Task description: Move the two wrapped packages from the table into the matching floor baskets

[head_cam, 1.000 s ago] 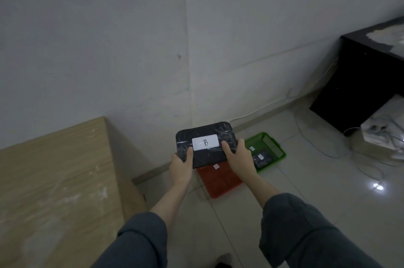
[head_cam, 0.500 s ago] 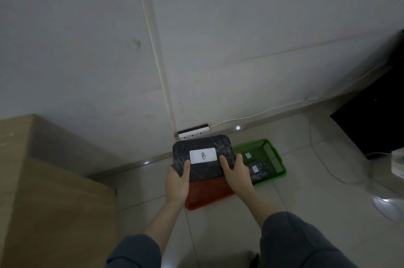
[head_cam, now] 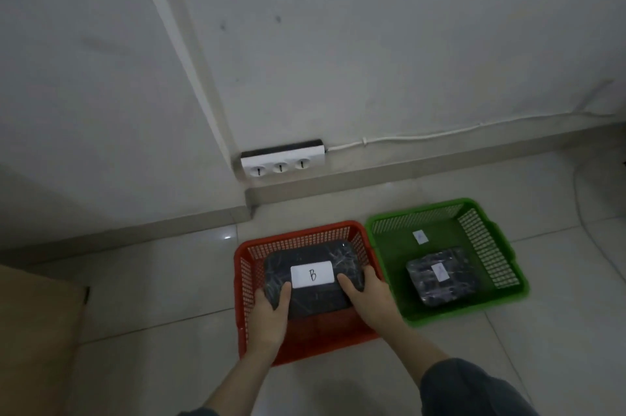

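A black wrapped package with a white "B" label (head_cam: 313, 283) is inside the red floor basket (head_cam: 247, 280). My left hand (head_cam: 271, 314) grips its near left corner and my right hand (head_cam: 366, 298) grips its near right corner. Whether the package rests on the basket floor I cannot tell. To the right stands the green basket (head_cam: 487, 242), touching the red one. A second black wrapped package with a white label (head_cam: 440, 275) lies flat in it, next to a small white tag on the basket floor.
A white power strip (head_cam: 281, 164) sits against the wall behind the baskets, with a cable (head_cam: 440, 134) running right along the skirting. The wooden table's corner (head_cam: 37, 331) shows at the lower left. Pale floor tiles surround the baskets.
My hands have lowered the "B" package from above the baskets down into the red basket. The view has dropped closer to the floor; the table has slid out to the left.
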A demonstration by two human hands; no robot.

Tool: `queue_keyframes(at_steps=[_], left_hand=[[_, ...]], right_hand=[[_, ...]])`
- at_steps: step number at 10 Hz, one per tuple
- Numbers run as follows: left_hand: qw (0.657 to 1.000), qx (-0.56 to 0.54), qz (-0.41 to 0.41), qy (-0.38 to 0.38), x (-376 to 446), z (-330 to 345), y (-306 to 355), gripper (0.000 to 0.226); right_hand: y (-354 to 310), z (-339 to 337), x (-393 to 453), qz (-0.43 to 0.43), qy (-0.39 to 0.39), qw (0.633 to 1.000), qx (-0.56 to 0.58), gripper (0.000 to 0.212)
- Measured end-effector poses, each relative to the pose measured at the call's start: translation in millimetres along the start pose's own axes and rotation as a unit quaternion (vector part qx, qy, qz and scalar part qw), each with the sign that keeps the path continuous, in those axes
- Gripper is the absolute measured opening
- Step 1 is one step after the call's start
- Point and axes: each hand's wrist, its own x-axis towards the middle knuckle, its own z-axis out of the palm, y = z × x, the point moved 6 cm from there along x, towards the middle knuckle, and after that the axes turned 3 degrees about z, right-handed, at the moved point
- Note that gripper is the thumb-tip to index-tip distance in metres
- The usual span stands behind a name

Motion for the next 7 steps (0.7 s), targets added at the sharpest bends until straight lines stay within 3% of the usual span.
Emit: queue_keyframes(at_steps=[2, 3, 4, 6, 7], left_hand=[[0.996, 0.069, -0.02, -0.049, 77, 54, -101, 0.037], [0.989, 0.124, -0.03, -0.076, 88, 69, -126, 0.039], [0.982, 0.177, -0.032, -0.057, 91, 70, -136, 0.038], [0.979, 0.175, -0.059, -0.089, 89, 69, -128, 0.041], [0.979, 0.191, -0.045, -0.059, 78, 46, -105, 0.04]], right_hand=[[88, 73, 82, 0.033, -0.1, 0.989, -0.106, 0.056], [108, 84, 97, 0.028, -0.115, 0.984, -0.135, 0.055], [116, 89, 101, 0.032, -0.12, 0.976, -0.181, 0.057], [114, 87, 99, 0.053, -0.137, 0.956, -0.254, 0.064], [99, 65, 84, 0.059, -0.132, 0.961, -0.236, 0.059]])
